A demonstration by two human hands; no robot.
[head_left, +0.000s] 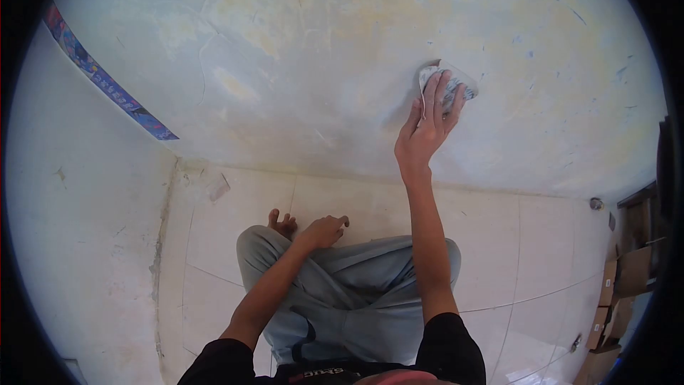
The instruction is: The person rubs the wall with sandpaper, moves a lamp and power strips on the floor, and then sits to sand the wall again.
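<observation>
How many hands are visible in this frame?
2. The right hand presses a sandpaper sheet against the wall; the left hand rests on the knee.

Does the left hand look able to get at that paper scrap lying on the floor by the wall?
Probably yes: the left hand rests on the knee, and bare tile lies between it and the scrap.

Two hands point(427, 128), one crumpled paper point(445, 85), several cardboard boxes point(620, 278).
</observation>
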